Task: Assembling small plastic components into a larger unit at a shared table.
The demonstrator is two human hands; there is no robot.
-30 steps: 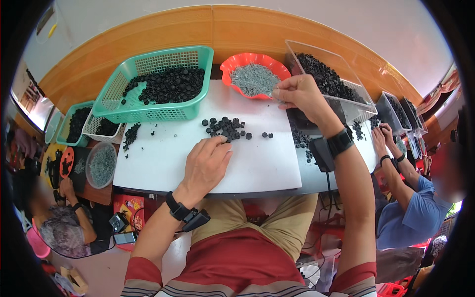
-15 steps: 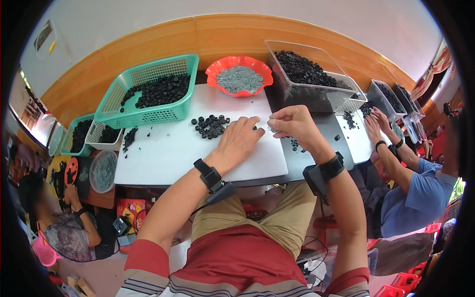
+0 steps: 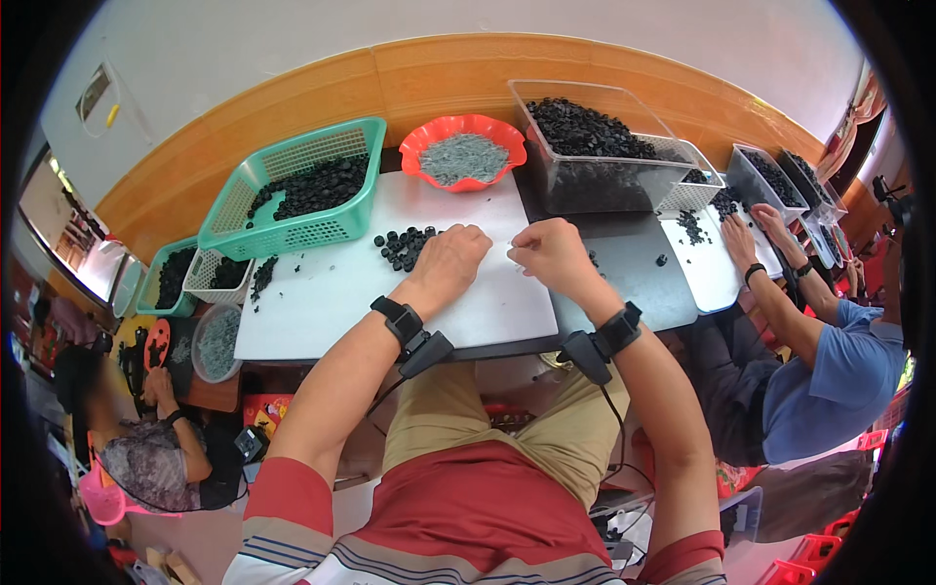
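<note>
My left hand (image 3: 453, 261) rests over the white board (image 3: 331, 317), beside a loose group of small black cylindrical caps (image 3: 402, 248). Its fingers are curled in, and what lies under them is hidden. To its right, my right hand (image 3: 558, 255) hovers above the board's right part with thumb and fingertips pinched together. A tiny pale bit shows at that pinch, too small to name. Behind the hands stands a red scalloped bowl (image 3: 414, 177) full of small pale grey, see-through pieces. A gap separates the two hands.
A green basket (image 3: 283, 232) of black parts stands back left, with a white basket (image 3: 202, 289) beside it. At back right is a clear bin (image 3: 595, 185) of black pieces. Co-workers sit at the left and right; one person's hands (image 3: 741, 239) work over another white board.
My left hand has drawn its fingers in and shifted slightly left. The right hand has moved a little left and down, its fingers still pinched. The whole view has shifted slightly.
</note>
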